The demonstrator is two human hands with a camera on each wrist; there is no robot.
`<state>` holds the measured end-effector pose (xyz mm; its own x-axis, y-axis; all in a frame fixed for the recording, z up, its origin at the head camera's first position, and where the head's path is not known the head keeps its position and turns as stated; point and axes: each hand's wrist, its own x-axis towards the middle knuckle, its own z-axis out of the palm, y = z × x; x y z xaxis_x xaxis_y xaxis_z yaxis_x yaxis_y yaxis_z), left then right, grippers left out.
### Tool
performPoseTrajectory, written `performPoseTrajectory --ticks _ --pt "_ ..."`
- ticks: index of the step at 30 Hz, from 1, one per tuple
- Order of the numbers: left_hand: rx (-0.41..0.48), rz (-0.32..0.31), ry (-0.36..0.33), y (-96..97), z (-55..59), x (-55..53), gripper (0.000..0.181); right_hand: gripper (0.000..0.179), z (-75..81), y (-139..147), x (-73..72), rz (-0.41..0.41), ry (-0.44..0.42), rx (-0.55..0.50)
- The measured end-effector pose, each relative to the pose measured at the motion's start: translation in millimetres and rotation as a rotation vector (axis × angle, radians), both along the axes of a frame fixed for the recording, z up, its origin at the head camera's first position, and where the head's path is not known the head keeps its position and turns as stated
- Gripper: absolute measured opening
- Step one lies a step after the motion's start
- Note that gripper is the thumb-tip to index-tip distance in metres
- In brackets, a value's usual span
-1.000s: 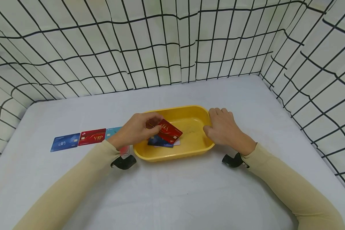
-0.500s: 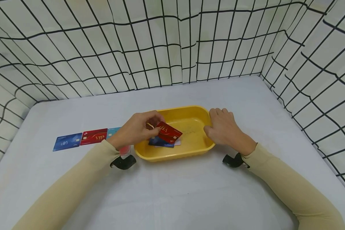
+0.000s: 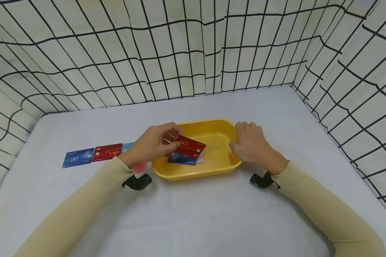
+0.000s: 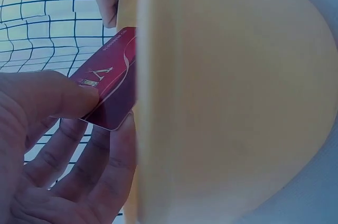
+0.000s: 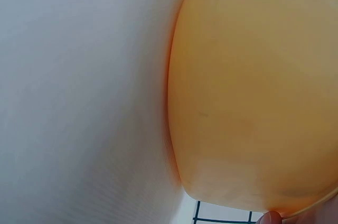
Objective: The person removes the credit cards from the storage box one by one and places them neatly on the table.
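Note:
My left hand [image 3: 151, 144] pinches a red VIP card [image 3: 193, 147] over the left part of a yellow tray [image 3: 218, 166]. In the left wrist view the thumb lies on the face of the red card [image 4: 113, 71], and the tray wall [image 4: 237, 102] hides its far end. Beneath it in the tray lie a blue card [image 3: 182, 159] and a pale card [image 3: 199, 158], both partly covered. My right hand [image 3: 252, 142] grips the tray's right end, its fingers over the rim. In the right wrist view a fingertip [image 5: 270, 217] shows at the edge of the tray [image 5: 253, 86].
Left of the tray, a blue card [image 3: 78, 158], a red VIP card [image 3: 107, 152] and a light blue card [image 3: 127, 146] lie in a row on the white tabletop [image 3: 193, 214]. A pink-and-white card [image 3: 140, 168] shows by my left wrist. Black wire mesh [image 3: 180, 53] surrounds the table.
The red card in my left hand has turned slightly flatter, so more of the blue card shows below it. The right hand keeps its hold on the tray. The head view has shifted a little.

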<state>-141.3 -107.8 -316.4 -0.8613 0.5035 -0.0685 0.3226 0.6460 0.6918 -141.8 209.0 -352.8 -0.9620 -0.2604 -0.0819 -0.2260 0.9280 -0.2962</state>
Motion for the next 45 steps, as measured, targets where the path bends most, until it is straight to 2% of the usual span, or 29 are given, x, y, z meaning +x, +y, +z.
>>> performPoseTrajectory --ticks 12,22,38,45 --pt "0.015 0.035 0.017 -4.4 8.2 8.7 0.025 0.037 0.2 -0.8 -0.8 0.001 0.004 0.001" --pt "0.035 0.081 0.011 -8.3 15.0 17.7 0.029 0.033 -1.4 -0.9 -0.5 0.004 0.011 -0.001" --pt "0.079 0.132 0.035 -27.5 18.7 27.5 0.03 0.034 0.9 -2.5 2.3 0.002 0.007 0.009" --pt "0.102 0.163 -0.002 -35.6 21.6 29.6 0.031 0.033 0.8 -3.8 2.5 -0.001 0.018 0.009"
